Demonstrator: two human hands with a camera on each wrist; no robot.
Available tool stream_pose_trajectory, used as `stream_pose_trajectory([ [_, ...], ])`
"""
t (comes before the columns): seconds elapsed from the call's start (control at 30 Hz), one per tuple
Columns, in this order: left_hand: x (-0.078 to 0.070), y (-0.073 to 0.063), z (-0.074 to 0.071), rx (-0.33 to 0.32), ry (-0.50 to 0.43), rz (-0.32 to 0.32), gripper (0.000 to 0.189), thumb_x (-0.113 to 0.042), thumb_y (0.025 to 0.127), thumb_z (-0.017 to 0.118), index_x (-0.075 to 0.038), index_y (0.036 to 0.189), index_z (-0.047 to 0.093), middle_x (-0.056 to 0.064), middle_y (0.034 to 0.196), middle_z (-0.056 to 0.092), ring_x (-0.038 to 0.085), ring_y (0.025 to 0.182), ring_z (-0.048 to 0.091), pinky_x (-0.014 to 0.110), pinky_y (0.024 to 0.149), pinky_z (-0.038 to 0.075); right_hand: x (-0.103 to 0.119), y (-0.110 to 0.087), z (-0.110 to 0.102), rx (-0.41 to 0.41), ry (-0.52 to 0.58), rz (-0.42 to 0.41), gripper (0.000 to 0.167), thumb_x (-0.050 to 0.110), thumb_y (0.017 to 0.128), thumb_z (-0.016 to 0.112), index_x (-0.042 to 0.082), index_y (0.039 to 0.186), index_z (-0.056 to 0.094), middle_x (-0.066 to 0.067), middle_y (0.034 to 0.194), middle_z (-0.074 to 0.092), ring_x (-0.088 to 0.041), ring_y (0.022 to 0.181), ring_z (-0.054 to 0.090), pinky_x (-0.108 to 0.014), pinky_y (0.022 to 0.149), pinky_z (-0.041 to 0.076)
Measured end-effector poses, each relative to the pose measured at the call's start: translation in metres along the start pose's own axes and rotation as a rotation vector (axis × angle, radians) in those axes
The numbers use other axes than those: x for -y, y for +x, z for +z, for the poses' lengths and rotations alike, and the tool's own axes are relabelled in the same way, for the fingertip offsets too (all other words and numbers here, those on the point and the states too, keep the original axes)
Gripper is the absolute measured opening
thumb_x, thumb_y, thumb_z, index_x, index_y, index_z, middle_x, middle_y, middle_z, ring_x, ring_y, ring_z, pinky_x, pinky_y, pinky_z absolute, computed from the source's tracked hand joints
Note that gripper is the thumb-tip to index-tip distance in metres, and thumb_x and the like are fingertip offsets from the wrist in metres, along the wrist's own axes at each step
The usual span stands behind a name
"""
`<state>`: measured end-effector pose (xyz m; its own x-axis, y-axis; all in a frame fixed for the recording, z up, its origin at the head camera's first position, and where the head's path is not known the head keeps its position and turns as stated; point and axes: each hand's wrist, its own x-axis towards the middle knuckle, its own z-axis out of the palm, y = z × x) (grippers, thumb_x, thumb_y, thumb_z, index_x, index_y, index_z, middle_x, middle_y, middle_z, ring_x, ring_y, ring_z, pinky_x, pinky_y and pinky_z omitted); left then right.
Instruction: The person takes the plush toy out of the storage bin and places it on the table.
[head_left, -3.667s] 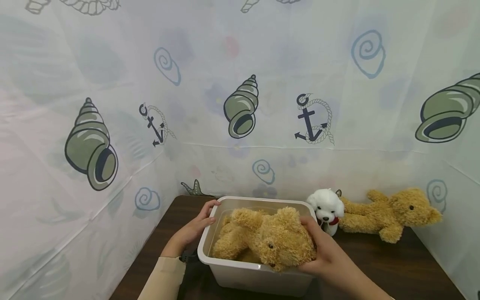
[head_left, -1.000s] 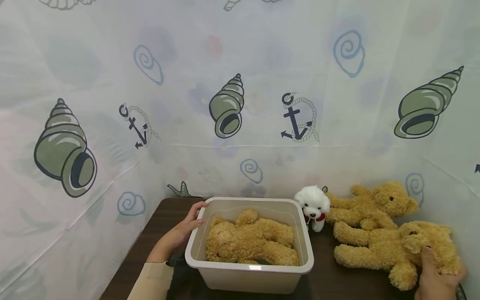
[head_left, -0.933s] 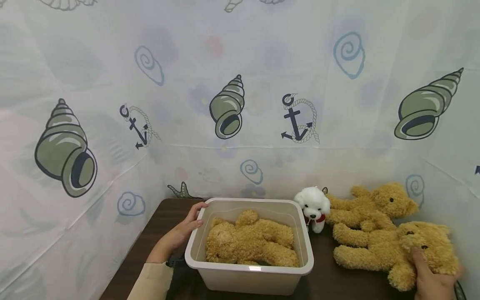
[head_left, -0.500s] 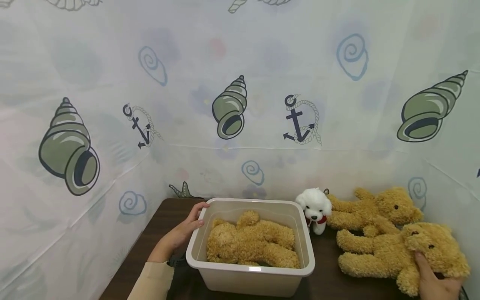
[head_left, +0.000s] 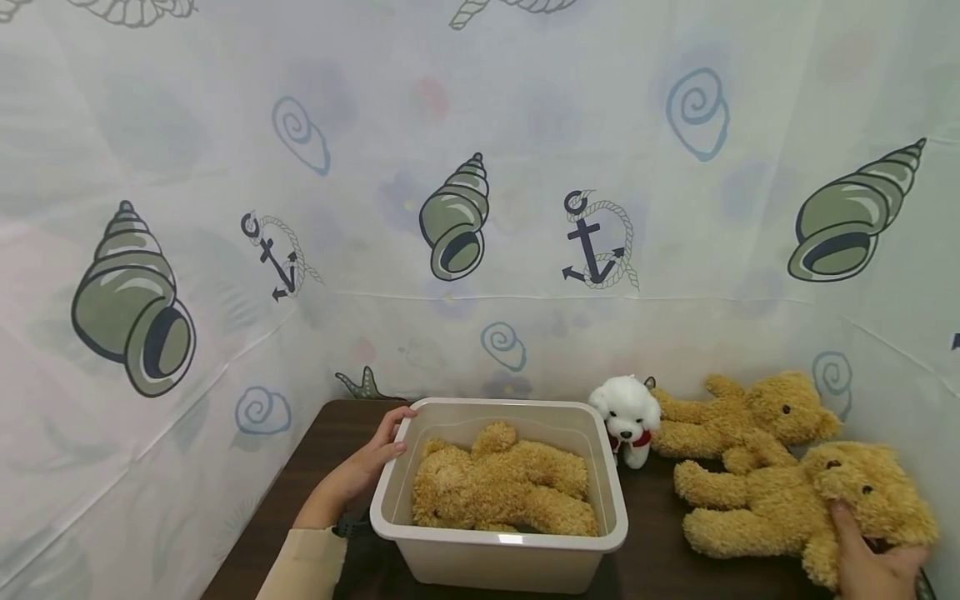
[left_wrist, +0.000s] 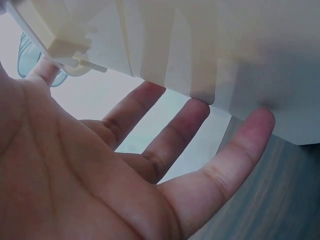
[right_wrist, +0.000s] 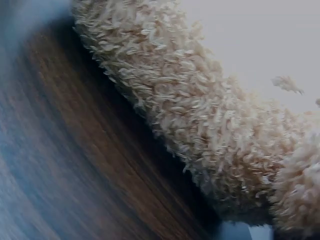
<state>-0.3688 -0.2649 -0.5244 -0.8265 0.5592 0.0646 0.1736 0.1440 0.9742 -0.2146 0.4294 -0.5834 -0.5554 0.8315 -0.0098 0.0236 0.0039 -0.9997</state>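
Observation:
A tan curly-furred teddy bear [head_left: 776, 508] lies on its back at the table's right. My right hand [head_left: 873, 571] grips it below the head, thumb on the near cheek; its other fingers are hidden. In the right wrist view, the bear's fur [right_wrist: 200, 115] fills the middle, close over the dark wood. A cream plastic bin [head_left: 502, 562] holds a second teddy bear [head_left: 502, 483] on its side. My left hand [head_left: 367, 462] touches the bin's left side at the rim. In the left wrist view, extended fingers [left_wrist: 185, 122] rest their tips against the outer wall.
Behind the gripped bear lies a third teddy bear [head_left: 750, 412]. A white toy dog [head_left: 624, 408] with a red collar sits between it and the bin. Shell-printed cloth [head_left: 375, 208] walls in the dark wooden table [head_left: 330, 425] at the back and sides.
A teddy bear was lifted out of the bin by my right hand and laid at the right, then shifted slightly rightward. Another bear shows in the bin. My left hand stays at the bin's rim.

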Motion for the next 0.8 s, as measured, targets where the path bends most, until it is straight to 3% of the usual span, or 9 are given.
stream_pose_trajectory([
  [0.1, 0.0, -0.001, 0.0, -0.005, 0.001, 0.002, 0.054, -0.029, 0.116, 0.042, -0.027, 0.162, 0.014, 0.025, 0.162, 0.023, 0.043, 0.139, 0.044, 0.047, 0.104, 0.055, 0.001, -0.001, -0.001, 0.002, -0.054, 0.05, 0.09, 0.048, 0.105, 0.063, 0.054, 0.168, -0.002, 0.017, 0.181, 0.009, -0.011, 0.168, 0.014, -0.046, 0.139, 0.013],
  [0.3, -0.001, -0.002, 0.001, 0.006, 0.006, 0.016, 0.055, -0.028, 0.116, 0.042, -0.027, 0.163, 0.014, 0.026, 0.16, 0.023, 0.044, 0.139, 0.044, 0.048, 0.103, 0.056, 0.002, -0.005, -0.003, -0.145, -0.13, 0.013, 0.093, 0.056, 0.103, 0.062, 0.049, 0.17, -0.002, 0.01, 0.182, -0.002, -0.028, 0.17, 0.011, -0.06, 0.136, 0.015],
  [0.33, -0.001, -0.002, 0.001, 0.012, 0.002, 0.018, 0.056, -0.028, 0.116, 0.042, -0.027, 0.163, 0.014, 0.026, 0.16, 0.022, 0.044, 0.14, 0.044, 0.049, 0.103, 0.056, 0.001, -0.005, -0.002, -0.148, -0.115, -0.012, 0.091, 0.052, 0.104, 0.063, 0.048, 0.171, 0.001, 0.01, 0.182, -0.001, -0.027, 0.17, 0.011, -0.06, 0.136, 0.015],
  [0.5, -0.002, -0.004, 0.001, 0.011, -0.009, 0.024, 0.056, -0.026, 0.115, 0.044, -0.026, 0.163, 0.014, 0.025, 0.16, 0.021, 0.045, 0.141, 0.043, 0.049, 0.104, 0.056, -0.001, 0.0, -0.006, -0.052, -0.148, 0.015, 0.088, 0.052, 0.105, 0.059, 0.051, 0.168, -0.002, 0.011, 0.181, 0.001, -0.026, 0.17, 0.008, -0.057, 0.137, 0.01],
  [0.53, -0.001, -0.004, 0.001, 0.006, -0.001, 0.023, 0.056, -0.026, 0.115, 0.044, -0.025, 0.163, 0.014, 0.025, 0.16, 0.022, 0.045, 0.141, 0.043, 0.049, 0.104, 0.055, -0.001, 0.0, -0.007, -0.038, -0.161, 0.026, 0.088, 0.054, 0.106, 0.058, 0.05, 0.168, -0.004, 0.008, 0.182, 0.0, -0.027, 0.171, 0.006, -0.058, 0.137, 0.009],
  [0.57, -0.001, -0.005, 0.001, 0.001, 0.008, 0.023, 0.056, -0.026, 0.115, 0.044, -0.025, 0.163, 0.014, 0.025, 0.159, 0.023, 0.045, 0.141, 0.043, 0.048, 0.104, 0.055, -0.001, 0.0, -0.007, -0.045, -0.195, 0.048, 0.09, 0.058, 0.105, 0.057, 0.049, 0.169, -0.006, 0.004, 0.183, 0.001, -0.035, 0.168, 0.015, -0.061, 0.136, 0.011],
  [0.63, -0.001, -0.005, 0.001, -0.004, 0.025, 0.024, 0.056, -0.027, 0.115, 0.044, -0.025, 0.163, 0.015, 0.025, 0.159, 0.024, 0.046, 0.141, 0.042, 0.047, 0.105, 0.054, 0.0, -0.001, -0.005, -0.099, -0.191, 0.064, 0.089, 0.063, 0.103, 0.055, 0.048, 0.17, -0.002, -0.002, 0.183, 0.005, -0.04, 0.164, 0.022, -0.063, 0.134, 0.017],
  [0.77, -0.003, -0.004, 0.001, -0.003, 0.036, 0.027, 0.056, -0.029, 0.116, 0.044, -0.026, 0.163, 0.015, 0.025, 0.159, 0.025, 0.047, 0.142, 0.041, 0.047, 0.105, 0.054, 0.004, -0.008, 0.002, -0.268, -0.116, 0.045, 0.081, 0.069, 0.1, 0.057, 0.05, 0.169, 0.018, 0.003, 0.181, 0.018, -0.03, 0.155, 0.042, -0.054, 0.131, 0.03],
  [0.8, -0.003, -0.003, 0.002, 0.001, 0.03, 0.025, 0.056, -0.029, 0.116, 0.043, -0.026, 0.163, 0.015, 0.025, 0.16, 0.024, 0.047, 0.142, 0.041, 0.047, 0.106, 0.054, 0.005, -0.01, 0.003, -0.298, -0.095, 0.023, 0.078, 0.067, 0.101, 0.057, 0.05, 0.168, 0.021, 0.006, 0.181, 0.018, -0.025, 0.161, 0.035, -0.051, 0.134, 0.027],
])
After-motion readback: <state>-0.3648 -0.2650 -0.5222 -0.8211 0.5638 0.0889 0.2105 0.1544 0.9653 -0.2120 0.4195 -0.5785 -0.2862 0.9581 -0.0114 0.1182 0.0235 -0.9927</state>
